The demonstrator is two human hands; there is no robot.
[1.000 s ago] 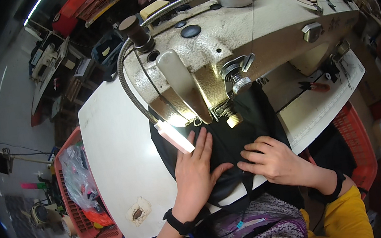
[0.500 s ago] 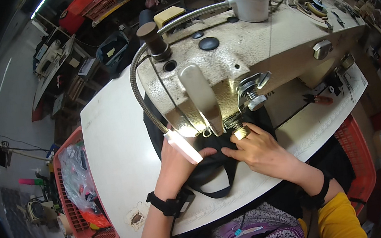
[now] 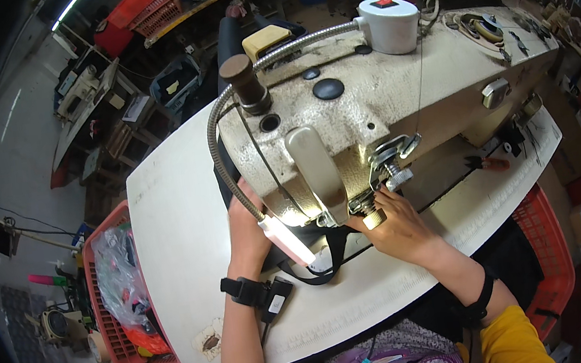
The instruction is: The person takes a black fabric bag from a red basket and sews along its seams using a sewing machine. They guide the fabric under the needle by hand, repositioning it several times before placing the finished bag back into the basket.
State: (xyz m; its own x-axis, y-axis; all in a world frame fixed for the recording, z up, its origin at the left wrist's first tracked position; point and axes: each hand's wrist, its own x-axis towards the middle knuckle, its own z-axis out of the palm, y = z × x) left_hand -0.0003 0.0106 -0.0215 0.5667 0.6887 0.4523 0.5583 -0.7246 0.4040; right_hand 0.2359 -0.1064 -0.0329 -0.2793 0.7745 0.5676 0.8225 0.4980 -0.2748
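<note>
Moved up and under since the earlier frame: both hands now tucked close beneath the head of the sewing machine [image 3: 396, 96], the view drawn in nearer over it. Left hand [image 3: 247, 227] laid flat on the black cloth [image 3: 281, 255] at the left side of the machine head, fingers out of sight behind the casing, so grip cannot be told for sure; appears pressed open on the cloth rather than clasped. Black wrist strap [image 3: 246, 290] on that forearm. Right hand [image 3: 399, 227] raised to the needle end, fingertips at the brass knob [image 3: 375, 220] below the silver screw parts [image 3: 392, 169]; grip loosely curled about the knob, touching it, not seen fully closed. Black cloth lying on the white worktop [image 3: 180, 224] under the machine head, between the two hands, a black strap loop [image 3: 323, 273] trailing toward the near edge. Lit lamp bar [image 3: 287, 240] on its bendy gooseneck [image 3: 227, 138] just above the cloth, between the wrists. Red crate [image 3: 126, 347] with bagged scraps off the left edge of the worktop; another red crate [image 3: 560, 250] off the right near corner.
</note>
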